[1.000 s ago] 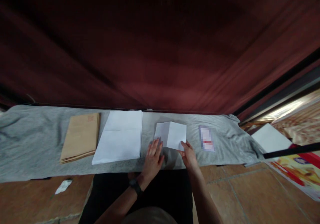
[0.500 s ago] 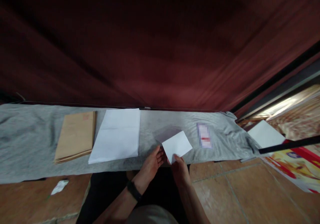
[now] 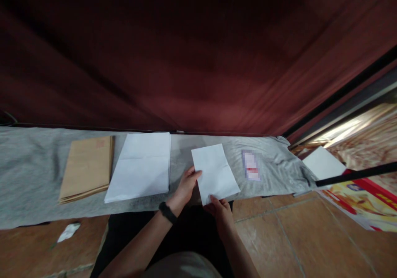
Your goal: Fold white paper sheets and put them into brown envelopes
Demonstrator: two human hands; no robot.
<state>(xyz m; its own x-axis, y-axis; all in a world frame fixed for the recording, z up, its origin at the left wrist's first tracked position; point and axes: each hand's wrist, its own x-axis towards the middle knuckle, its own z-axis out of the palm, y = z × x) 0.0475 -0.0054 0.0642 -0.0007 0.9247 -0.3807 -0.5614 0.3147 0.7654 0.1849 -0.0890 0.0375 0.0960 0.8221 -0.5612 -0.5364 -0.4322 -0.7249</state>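
Left hand: fingers closed on the left edge of the white sheet, thumb on top; black band at the wrist.
Right hand: pinching the sheet's near edge, forearm cut off by the frame.
Sheet: over the near edge of the grey cloth; lifted or resting, cannot tell.
To its left: white paper stack, then brown envelopes, faint red corner mark illegible.
To its right: small card, print blurred, unreadable.
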